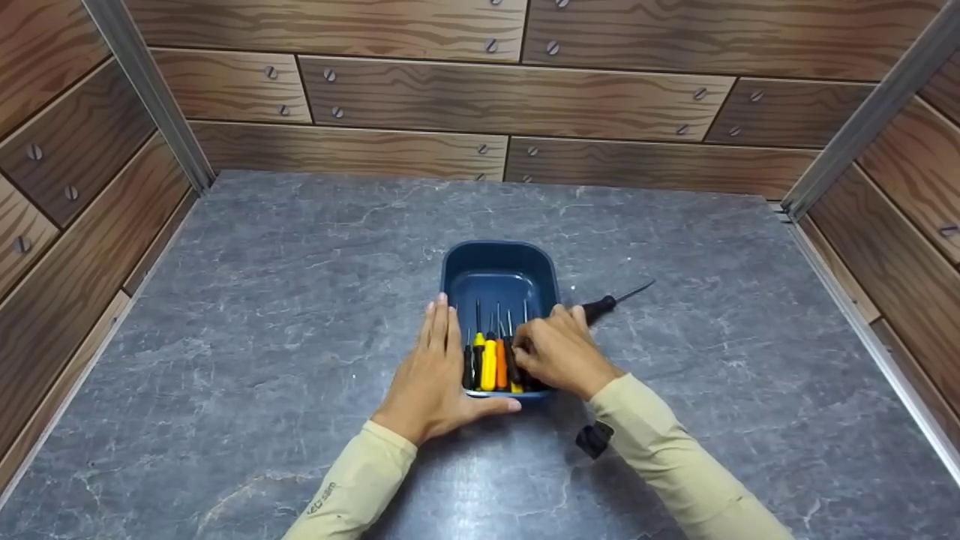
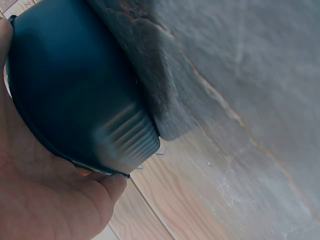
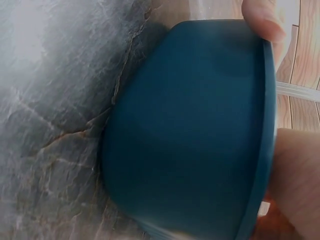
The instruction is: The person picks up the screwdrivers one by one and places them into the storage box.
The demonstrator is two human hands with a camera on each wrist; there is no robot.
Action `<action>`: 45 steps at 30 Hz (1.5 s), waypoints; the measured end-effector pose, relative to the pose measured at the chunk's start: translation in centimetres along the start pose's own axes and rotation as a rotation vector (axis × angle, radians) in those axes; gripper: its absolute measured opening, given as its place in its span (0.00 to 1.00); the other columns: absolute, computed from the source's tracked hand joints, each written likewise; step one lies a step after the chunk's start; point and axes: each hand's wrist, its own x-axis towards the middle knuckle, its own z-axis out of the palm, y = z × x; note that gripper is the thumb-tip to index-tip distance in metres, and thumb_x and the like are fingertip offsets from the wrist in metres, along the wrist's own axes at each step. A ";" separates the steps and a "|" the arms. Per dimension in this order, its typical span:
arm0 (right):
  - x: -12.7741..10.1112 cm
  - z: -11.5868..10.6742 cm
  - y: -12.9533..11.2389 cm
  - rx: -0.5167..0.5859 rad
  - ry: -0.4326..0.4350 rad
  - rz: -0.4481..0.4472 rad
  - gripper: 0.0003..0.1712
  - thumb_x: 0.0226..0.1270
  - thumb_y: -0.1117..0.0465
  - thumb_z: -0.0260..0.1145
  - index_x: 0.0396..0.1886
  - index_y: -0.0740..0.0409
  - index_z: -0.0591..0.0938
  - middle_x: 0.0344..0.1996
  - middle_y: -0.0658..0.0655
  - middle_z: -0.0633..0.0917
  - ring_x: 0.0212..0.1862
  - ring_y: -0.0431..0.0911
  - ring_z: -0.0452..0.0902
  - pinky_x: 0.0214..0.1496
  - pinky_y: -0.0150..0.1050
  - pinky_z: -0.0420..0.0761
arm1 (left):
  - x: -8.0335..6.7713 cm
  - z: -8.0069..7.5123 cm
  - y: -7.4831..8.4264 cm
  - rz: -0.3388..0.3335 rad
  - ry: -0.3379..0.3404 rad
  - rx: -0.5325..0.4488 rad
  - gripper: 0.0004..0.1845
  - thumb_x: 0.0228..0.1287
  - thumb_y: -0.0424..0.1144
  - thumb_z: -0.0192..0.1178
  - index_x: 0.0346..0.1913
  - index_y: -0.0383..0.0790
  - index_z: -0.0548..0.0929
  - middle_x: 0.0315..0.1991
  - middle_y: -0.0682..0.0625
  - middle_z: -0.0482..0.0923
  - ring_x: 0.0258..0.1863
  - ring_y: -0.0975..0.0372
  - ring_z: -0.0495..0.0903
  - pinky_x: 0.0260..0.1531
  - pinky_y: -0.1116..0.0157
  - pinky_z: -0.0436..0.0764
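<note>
Nearest the viewer, two forearms in pale yellow sleeves [image 1: 675,457] reach forward over a grey stone-patterned table [image 1: 262,315]. A small black clip [image 1: 595,439] sits under the right sleeve, near the wrist.

The left hand [image 1: 435,367] lies flat against the left side of a dark blue tray [image 1: 499,259]. Its fingers are straight and pressed together along the tray's left wall, and the thumb runs under the near edge. In the left wrist view, the palm [image 2: 40,195] and thumb rest against the tray's outer wall [image 2: 75,90].

The right hand [image 1: 559,352] is over the tray's near right corner, fingers curled down among the tools; whether they pinch one cannot be told. In the right wrist view, a fingertip [image 3: 260,17] rests on the tray's rim [image 3: 267,125].

The tray stands in the middle of the table. Inside, at the near end, screwdrivers [image 1: 491,356] lie side by side with black, yellow and orange handles, their shafts pointing away from the viewer.

Just beyond the right hand, a black-handled tool with a thin metal point [image 1: 611,300] lies on the table outside the tray.

At the far end and both sides, wood-patterned walls [image 1: 480,97] enclose the table.
</note>
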 end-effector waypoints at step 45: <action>1.0 0.9 11.0 0.023 0.345 0.598 0.23 0.70 0.46 0.65 0.39 0.65 0.84 0.36 0.71 0.87 0.38 0.69 0.83 0.37 0.62 0.79 | -0.1 -0.1 0.0 -0.002 -0.006 -0.014 0.78 0.42 0.88 0.54 0.79 0.26 0.45 0.80 0.33 0.33 0.80 0.44 0.37 0.75 0.50 0.52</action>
